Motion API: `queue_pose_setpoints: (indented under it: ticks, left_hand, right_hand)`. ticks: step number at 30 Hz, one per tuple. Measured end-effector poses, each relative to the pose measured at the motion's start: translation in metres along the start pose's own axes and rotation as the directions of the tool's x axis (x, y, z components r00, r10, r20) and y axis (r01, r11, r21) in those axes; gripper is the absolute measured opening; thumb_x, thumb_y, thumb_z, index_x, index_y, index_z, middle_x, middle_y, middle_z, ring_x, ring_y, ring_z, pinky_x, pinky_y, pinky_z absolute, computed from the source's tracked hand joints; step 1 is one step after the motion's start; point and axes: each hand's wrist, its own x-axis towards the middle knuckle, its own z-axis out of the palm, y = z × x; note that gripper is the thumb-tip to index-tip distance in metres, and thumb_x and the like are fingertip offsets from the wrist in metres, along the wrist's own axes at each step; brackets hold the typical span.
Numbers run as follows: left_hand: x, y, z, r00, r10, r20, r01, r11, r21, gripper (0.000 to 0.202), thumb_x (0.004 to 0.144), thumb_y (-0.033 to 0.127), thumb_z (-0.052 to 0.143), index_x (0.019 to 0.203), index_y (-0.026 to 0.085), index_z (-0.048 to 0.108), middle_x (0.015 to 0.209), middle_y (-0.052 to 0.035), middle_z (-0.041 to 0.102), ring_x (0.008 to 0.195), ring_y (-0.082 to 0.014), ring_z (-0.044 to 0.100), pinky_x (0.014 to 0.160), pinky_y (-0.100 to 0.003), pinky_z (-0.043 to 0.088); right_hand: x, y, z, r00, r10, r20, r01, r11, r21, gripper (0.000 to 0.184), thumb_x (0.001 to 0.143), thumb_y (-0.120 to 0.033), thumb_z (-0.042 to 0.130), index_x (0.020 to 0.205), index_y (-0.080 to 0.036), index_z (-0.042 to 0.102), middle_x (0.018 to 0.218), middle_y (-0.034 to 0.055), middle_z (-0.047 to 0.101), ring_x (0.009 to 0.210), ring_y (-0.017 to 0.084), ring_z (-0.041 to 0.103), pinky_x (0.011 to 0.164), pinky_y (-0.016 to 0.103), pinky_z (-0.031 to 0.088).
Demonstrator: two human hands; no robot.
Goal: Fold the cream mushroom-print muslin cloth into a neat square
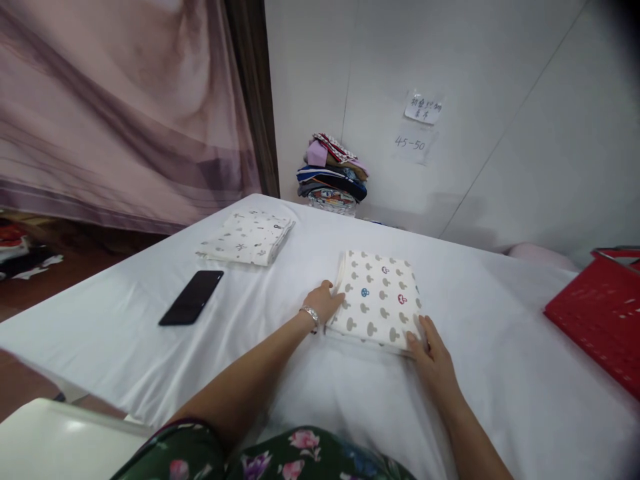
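Note:
A folded white cloth point(377, 303) with grey, blue and red mushroom prints lies flat in front of me. My left hand point(324, 304), with a silver bracelet at the wrist, holds its left edge, thumb on top. At the near right corner my right hand point(429, 345) grips the cloth's edge, with the thumb over the top and the fingers along the side. The fingertips under the edges are partly hidden. To the left lies a second folded white cloth point(245, 239) with small grey prints, apart from both hands.
A black phone point(191, 298) lies on the white-covered table point(240, 347). At the right edge stands a red basket point(597, 313). Behind the table rises a stack of folded fabrics point(333, 175) against the wall. A pink curtain point(125, 107) hangs at left, above a white chair point(65, 443).

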Motion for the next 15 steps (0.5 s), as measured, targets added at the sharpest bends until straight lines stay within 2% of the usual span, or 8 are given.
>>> queue_pose_setpoints:
  ticks: [3,7,11,15]
  left_hand:
    - [0.0,0.002,0.001,1.0,0.008,-0.007,-0.008,1.0,0.003,0.047,0.077,0.051,0.044,0.112,0.019,0.046,0.098,-0.0102,0.065,0.091,-0.0257,0.06,0.075,-0.031,0.041]
    - [-0.002,0.003,0.004,1.0,0.026,0.001,-0.026,1.0,-0.015,0.044,0.079,0.049,0.042,0.111,0.019,0.046,0.099,-0.01,0.065,0.092,-0.0254,0.06,0.075,-0.031,0.042]
    - [-0.012,0.006,0.01,0.997,0.04,0.073,-0.034,0.996,-0.077,0.045,0.077,0.049,0.046,0.111,0.018,0.046,0.099,-0.0098,0.065,0.093,-0.0244,0.06,0.074,-0.029,0.042]
    - [-0.022,0.01,0.016,0.991,0.069,0.111,-0.06,0.995,-0.081,0.049,0.075,0.052,0.048,0.111,0.019,0.046,0.096,-0.0089,0.065,0.09,-0.0242,0.061,0.071,-0.029,0.042]
  right_hand:
    - [0.0,-0.003,0.001,0.995,0.104,0.001,-0.104,0.992,0.073,0.055,0.08,-0.047,0.053,0.129,-0.025,0.044,0.137,0.0042,0.039,0.124,0.028,0.037,0.097,0.044,0.04]
    - [0.004,-0.004,-0.001,0.983,0.182,0.005,-0.178,0.956,0.235,0.056,0.074,-0.045,0.059,0.125,-0.024,0.049,0.129,0.0051,0.048,0.116,0.027,0.047,0.093,0.041,0.044]
    - [0.015,0.003,-0.014,0.958,0.284,-0.04,-0.25,0.894,0.371,0.06,0.062,-0.04,0.07,0.117,-0.02,0.056,0.121,0.0051,0.055,0.108,0.026,0.052,0.087,0.035,0.047]
    - [0.021,0.013,-0.025,0.941,0.337,-0.021,-0.308,0.882,0.357,0.058,0.062,-0.038,0.067,0.115,-0.019,0.057,0.111,0.0048,0.06,0.1,0.025,0.056,0.082,0.034,0.048]
